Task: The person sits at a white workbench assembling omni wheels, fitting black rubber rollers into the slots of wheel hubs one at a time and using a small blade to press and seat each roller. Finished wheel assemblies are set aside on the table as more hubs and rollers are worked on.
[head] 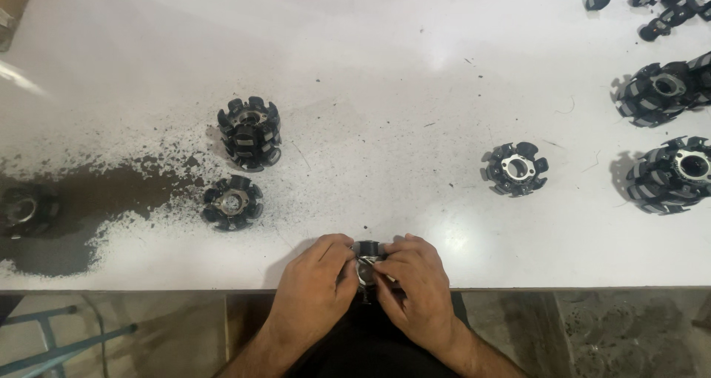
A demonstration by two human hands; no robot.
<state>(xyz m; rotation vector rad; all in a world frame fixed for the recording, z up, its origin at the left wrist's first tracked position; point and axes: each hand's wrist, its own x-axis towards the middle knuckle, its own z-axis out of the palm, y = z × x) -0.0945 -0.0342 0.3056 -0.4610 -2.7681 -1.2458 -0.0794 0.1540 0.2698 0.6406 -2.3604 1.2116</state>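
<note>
Hands at white tabletop [415,67] near edge | your left hand [315,285] and right hand [418,289] both grasp small black-and-silver finned metal ring [366,259] | two black finned rotors [249,134] toward left edge
</note>
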